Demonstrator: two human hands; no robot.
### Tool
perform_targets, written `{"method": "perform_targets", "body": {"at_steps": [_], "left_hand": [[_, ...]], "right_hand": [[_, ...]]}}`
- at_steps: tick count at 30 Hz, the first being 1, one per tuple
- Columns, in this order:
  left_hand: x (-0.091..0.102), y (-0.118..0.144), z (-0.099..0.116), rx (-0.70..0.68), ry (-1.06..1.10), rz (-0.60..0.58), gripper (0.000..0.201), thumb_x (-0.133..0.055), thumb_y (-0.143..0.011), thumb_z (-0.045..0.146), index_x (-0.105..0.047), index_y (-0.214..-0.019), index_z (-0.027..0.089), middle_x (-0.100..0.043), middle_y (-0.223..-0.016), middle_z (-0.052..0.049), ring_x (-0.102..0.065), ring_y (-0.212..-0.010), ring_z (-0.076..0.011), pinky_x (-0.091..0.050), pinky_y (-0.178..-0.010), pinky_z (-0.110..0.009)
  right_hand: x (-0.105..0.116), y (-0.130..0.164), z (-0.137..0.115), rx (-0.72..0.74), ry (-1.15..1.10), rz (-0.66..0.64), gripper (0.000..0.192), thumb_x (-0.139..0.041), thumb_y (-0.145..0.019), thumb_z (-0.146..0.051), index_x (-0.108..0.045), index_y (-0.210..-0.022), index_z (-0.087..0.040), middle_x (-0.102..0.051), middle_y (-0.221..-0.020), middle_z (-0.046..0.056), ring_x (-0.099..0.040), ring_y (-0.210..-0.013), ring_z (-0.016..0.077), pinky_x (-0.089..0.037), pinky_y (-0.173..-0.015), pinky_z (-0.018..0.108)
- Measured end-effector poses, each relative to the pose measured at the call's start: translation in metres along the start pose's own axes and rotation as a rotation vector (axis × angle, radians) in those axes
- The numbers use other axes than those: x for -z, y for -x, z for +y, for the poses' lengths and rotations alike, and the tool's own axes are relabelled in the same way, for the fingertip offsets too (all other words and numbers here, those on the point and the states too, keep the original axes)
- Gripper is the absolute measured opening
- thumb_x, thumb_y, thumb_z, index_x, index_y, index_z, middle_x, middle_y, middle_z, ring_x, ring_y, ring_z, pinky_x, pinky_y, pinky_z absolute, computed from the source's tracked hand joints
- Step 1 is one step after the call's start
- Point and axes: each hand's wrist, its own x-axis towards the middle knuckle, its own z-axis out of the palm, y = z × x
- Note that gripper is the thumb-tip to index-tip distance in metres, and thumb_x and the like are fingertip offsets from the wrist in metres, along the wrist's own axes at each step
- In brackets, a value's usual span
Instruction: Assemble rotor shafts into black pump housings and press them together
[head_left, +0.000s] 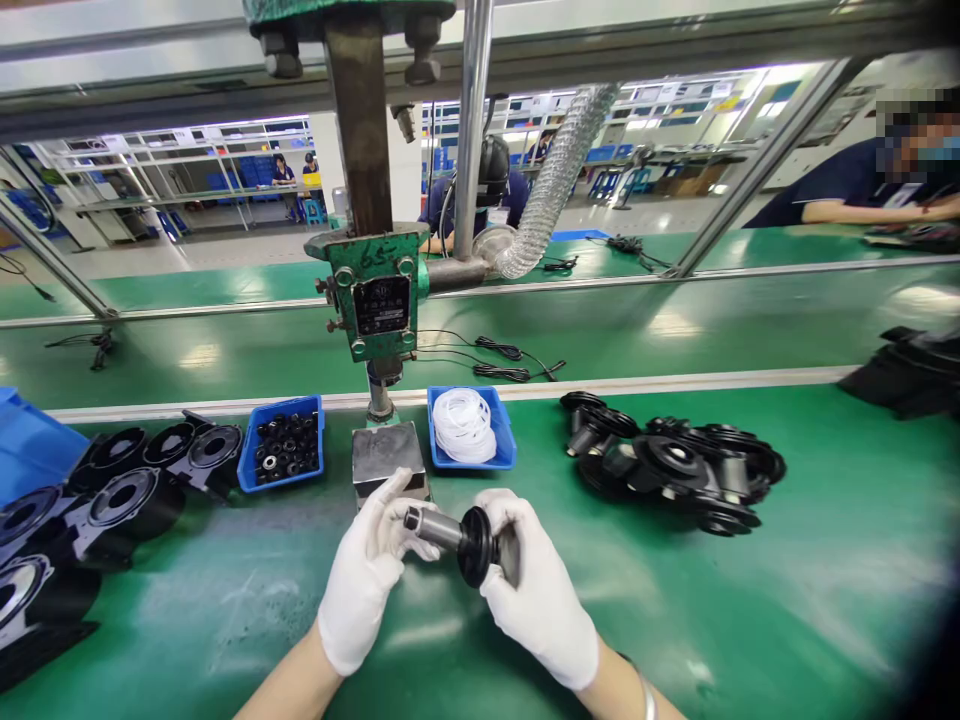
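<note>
Both my hands wear white gloves and meet over the green table near its front edge. My right hand (536, 590) grips a black impeller (477, 546) by its disc, its grey shaft pointing left. My left hand (367, 575) pinches the end of that shaft with thumb and fingers. Just behind my hands sits the grey metal block (386, 455) of a green press (375, 290).
A blue bin of small black rings (283, 452) stands left of the block, a blue bin of white rings (466, 425) right of it. Black housings (112, 490) lie at the left, a pile of impellers (675, 462) at the right. A co-worker's arm (862, 212) rests far right.
</note>
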Motion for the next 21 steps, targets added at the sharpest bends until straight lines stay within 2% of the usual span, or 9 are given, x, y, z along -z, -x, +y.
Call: {"method": "perform_targets", "body": {"at_steps": [4, 6, 9, 12, 15, 17, 19, 21], "left_hand": [[0.001, -0.001, -0.001, 0.032, -0.082, 0.071, 0.057, -0.066, -0.089, 0.04, -0.045, -0.138, 0.018, -0.065, -0.106, -0.011, -0.065, -0.072, -0.016, -0.053, -0.073, -0.03], [0.003, -0.001, -0.004, -0.008, -0.096, 0.051, 0.06, -0.069, -0.086, 0.041, -0.047, -0.137, 0.018, -0.065, -0.105, -0.011, -0.064, -0.074, -0.0166, -0.053, -0.072, -0.03], [0.007, 0.0, -0.008, -0.066, -0.055, -0.01, 0.073, -0.079, -0.076, 0.044, -0.049, -0.137, 0.018, -0.063, -0.112, -0.013, -0.063, -0.095, -0.0251, -0.055, -0.078, -0.031], [0.01, 0.002, -0.01, -0.073, -0.085, -0.04, 0.07, -0.074, -0.079, 0.041, -0.046, -0.14, 0.017, -0.059, -0.123, -0.016, -0.057, -0.115, -0.0323, -0.054, -0.086, -0.035], [0.011, 0.004, -0.011, -0.155, -0.344, -0.027, 0.064, -0.056, -0.085, 0.019, -0.038, -0.146, 0.02, -0.049, -0.142, -0.014, -0.044, -0.133, -0.0325, -0.045, -0.105, -0.043], [0.01, 0.006, -0.012, -0.232, -0.611, -0.038, 0.076, -0.045, -0.077, 0.003, -0.034, -0.149, 0.024, -0.037, -0.153, -0.008, -0.031, -0.143, -0.0283, -0.028, -0.119, -0.046], [0.005, 0.009, -0.013, -0.289, -0.808, -0.093, 0.09, -0.04, -0.069, -0.004, -0.026, -0.152, 0.025, -0.028, -0.158, -0.004, -0.024, -0.147, -0.0248, -0.017, -0.124, -0.045], [0.0, 0.013, -0.01, -0.355, -0.919, -0.119, 0.095, -0.039, -0.066, -0.005, -0.016, -0.155, 0.023, -0.023, -0.16, -0.005, -0.024, -0.147, -0.0248, -0.02, -0.124, -0.043]], "right_hand": [[0.001, 0.001, -0.003, 0.007, 0.047, -0.007, 0.03, -0.05, -0.07, -0.009, -0.04, -0.094, -0.025, -0.044, -0.097, 0.0, -0.048, -0.083, 0.0154, -0.045, -0.079, 0.025], [0.0, 0.0, -0.003, 0.015, 0.065, -0.011, 0.03, -0.049, -0.07, -0.008, -0.04, -0.093, -0.025, -0.044, -0.096, 0.0, -0.048, -0.082, 0.0153, -0.045, -0.078, 0.025], [0.001, -0.001, -0.002, 0.03, 0.067, -0.006, 0.029, -0.05, -0.071, -0.009, -0.04, -0.093, -0.025, -0.045, -0.096, 0.001, -0.049, -0.081, 0.0152, -0.046, -0.077, 0.025], [0.002, -0.001, -0.002, 0.046, 0.084, 0.012, 0.028, -0.052, -0.073, -0.009, -0.04, -0.093, -0.024, -0.046, -0.096, 0.002, -0.05, -0.081, 0.0157, -0.047, -0.077, 0.026], [0.003, -0.002, -0.001, 0.059, 0.107, 0.029, 0.026, -0.055, -0.074, -0.011, -0.042, -0.092, -0.024, -0.048, -0.095, 0.003, -0.052, -0.081, 0.0169, -0.048, -0.076, 0.028], [0.003, -0.001, 0.0, 0.058, 0.122, 0.031, 0.023, -0.057, -0.075, -0.014, -0.043, -0.091, -0.023, -0.05, -0.096, 0.004, -0.054, -0.084, 0.0187, -0.049, -0.077, 0.031], [0.005, 0.0, 0.002, 0.038, 0.134, 0.037, 0.021, -0.06, -0.075, -0.019, -0.045, -0.089, -0.023, -0.053, -0.097, 0.006, -0.056, -0.088, 0.0216, -0.05, -0.079, 0.034], [0.009, 0.003, 0.009, -0.01, 0.123, 0.045, 0.022, -0.066, -0.074, -0.025, -0.049, -0.088, -0.024, -0.057, -0.099, 0.008, -0.058, -0.091, 0.0256, -0.05, -0.079, 0.038]]}}
